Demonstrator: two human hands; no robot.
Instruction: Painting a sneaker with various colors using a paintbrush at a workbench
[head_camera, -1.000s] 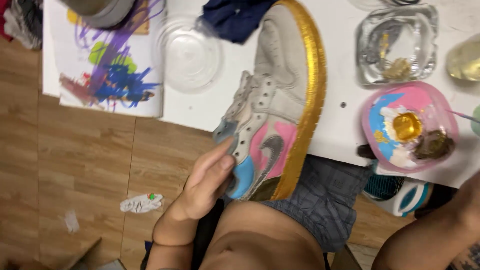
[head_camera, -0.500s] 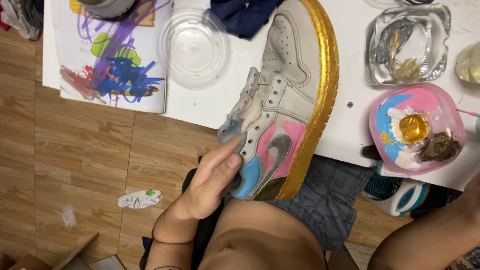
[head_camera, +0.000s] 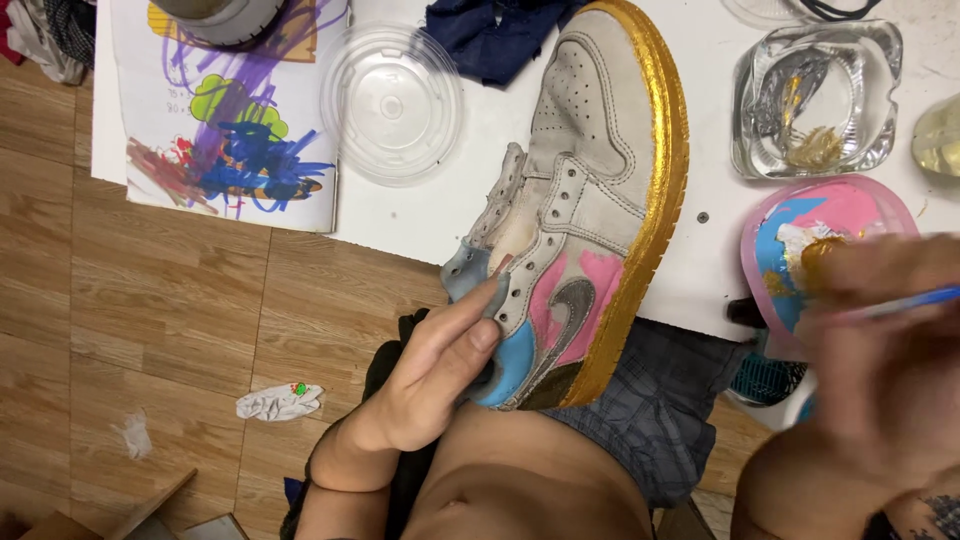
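The sneaker (head_camera: 585, 200) lies on its side, toe end up on the white table (head_camera: 440, 215) and heel end hanging off the edge over the person's lap, its gold-painted sole (head_camera: 660, 200) turned toward the right. The left hand (head_camera: 440, 375) is clamped on the heel end, fingers curled round the collar by the blue patch, thumb tucked out of sight, so that end is steadied. It looks light enough for one hand, with a stiff sole and a softer upper that would give under a squeeze. Judging by the shine, the gold edge and the pink and blue panels may be wet paint, so the collar and the inside of the shoe are the safe places to take hold, just where the hand sits now. The right hand (head_camera: 880, 370) is blurred, low on the right; its fingers are together round a thin blue brush handle (head_camera: 900, 303), over the pink dish (head_camera: 830, 250) of blue, white and gold paint. Above that dish sits a clear glass dish (head_camera: 815, 95) with gold residue in it. To the left of the sneaker rest a clear plastic lid (head_camera: 392, 105), a dark blue cloth (head_camera: 490, 35) and a scribbled-on sheet of paper (head_camera: 225, 140). A crumpled scrap (head_camera: 280, 402) lies on the wooden floor (head_camera: 120, 330).
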